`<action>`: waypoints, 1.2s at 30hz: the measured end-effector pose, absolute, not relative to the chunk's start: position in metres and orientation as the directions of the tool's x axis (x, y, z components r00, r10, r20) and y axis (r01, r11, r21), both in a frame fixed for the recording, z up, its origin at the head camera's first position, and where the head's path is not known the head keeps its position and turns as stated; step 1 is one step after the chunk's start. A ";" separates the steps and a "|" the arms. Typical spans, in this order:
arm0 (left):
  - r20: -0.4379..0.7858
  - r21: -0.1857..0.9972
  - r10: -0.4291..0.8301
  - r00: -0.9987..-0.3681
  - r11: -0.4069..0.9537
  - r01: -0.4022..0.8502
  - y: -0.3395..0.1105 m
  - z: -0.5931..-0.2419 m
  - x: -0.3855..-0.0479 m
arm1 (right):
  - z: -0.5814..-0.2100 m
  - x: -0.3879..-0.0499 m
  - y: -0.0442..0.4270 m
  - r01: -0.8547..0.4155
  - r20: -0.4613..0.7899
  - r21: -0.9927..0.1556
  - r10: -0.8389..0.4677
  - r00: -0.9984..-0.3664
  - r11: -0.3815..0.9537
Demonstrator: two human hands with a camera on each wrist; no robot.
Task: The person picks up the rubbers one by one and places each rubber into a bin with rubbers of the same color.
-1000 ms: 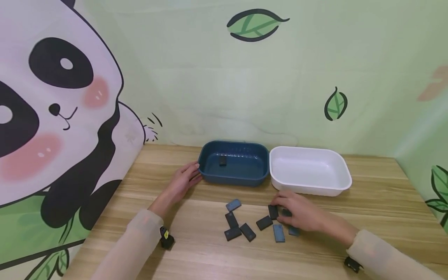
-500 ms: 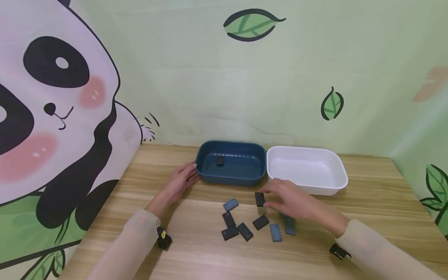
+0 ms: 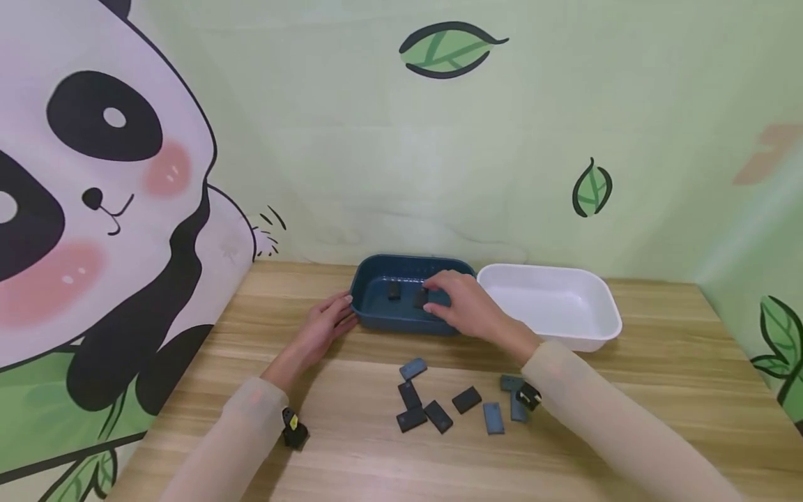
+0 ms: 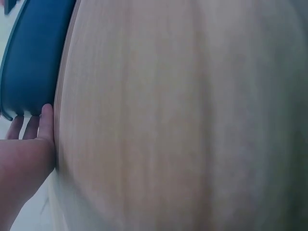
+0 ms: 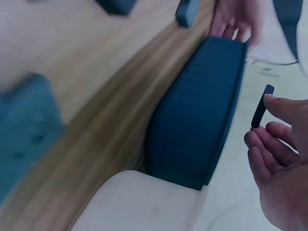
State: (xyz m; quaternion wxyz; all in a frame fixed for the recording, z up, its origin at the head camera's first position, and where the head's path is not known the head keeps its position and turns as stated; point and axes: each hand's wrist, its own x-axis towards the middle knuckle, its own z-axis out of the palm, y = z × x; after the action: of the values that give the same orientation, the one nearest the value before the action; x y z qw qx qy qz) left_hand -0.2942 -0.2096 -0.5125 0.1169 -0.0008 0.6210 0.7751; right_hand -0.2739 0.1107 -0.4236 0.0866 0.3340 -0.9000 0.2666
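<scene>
My right hand (image 3: 467, 303) pinches a black domino (image 5: 262, 107) between thumb and fingertips over the dark blue basin (image 3: 401, 324). In the right wrist view the domino is edge-on, above the basin's rim. Another black domino (image 3: 394, 290) lies inside the basin. My left hand (image 3: 318, 328) rests on the table with its fingers straight, touching the basin's left end. The left wrist view shows those fingertips against the blue wall (image 4: 36, 62).
A white basin (image 3: 552, 335) stands against the blue one's right side. Several black dominoes (image 3: 438, 416) and blue dominoes (image 3: 493, 418) lie scattered on the wooden table (image 3: 351, 446) in front. A printed cloth (image 3: 351, 139) hangs behind.
My right hand has picked up a black domino from the table and carried it left and away from me, over the blue basin. The left hand has stayed at the basin's side.
</scene>
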 end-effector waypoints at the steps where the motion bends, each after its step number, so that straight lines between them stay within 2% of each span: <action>1: -0.144 0.962 0.179 -0.973 -0.205 -0.180 -0.210 -0.513 -0.294 | -0.425 -0.281 0.108 -0.637 0.322 -0.419 -0.551 -0.770 0.646; 9: -0.149 0.962 0.176 -0.973 -0.201 -0.184 -0.208 -0.515 -0.293 | -0.442 -0.324 0.089 -0.597 0.258 -0.348 -0.538 -0.802 0.723; 15: -0.151 0.963 0.178 -0.972 -0.197 -0.186 -0.208 -0.515 -0.293 | -0.453 -0.343 0.081 -0.532 0.210 -0.346 -0.489 -0.846 0.773; 20: -0.160 0.960 0.180 -0.971 -0.200 -0.195 -0.208 -0.517 -0.291 | -0.463 -0.350 0.074 -0.468 0.141 -0.386 -0.450 -0.882 0.795; 26: -0.157 0.962 0.184 -0.970 -0.192 -0.192 -0.209 -0.518 -0.291 | -0.470 -0.353 0.065 -0.432 0.084 -0.417 -0.439 -0.895 0.800; 36: -0.141 0.971 0.188 -0.972 -0.165 -0.172 -0.210 -0.509 -0.293 | -0.476 -0.358 0.059 -0.410 0.092 -0.429 -0.412 -0.906 0.805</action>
State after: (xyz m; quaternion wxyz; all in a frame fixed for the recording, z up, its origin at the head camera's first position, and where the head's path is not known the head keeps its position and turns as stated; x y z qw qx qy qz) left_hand -0.2928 -0.2102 -0.5094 0.1181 0.0061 0.6353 0.7631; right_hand -0.3583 0.0590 -0.4759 -0.0026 0.2164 -0.9500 0.2249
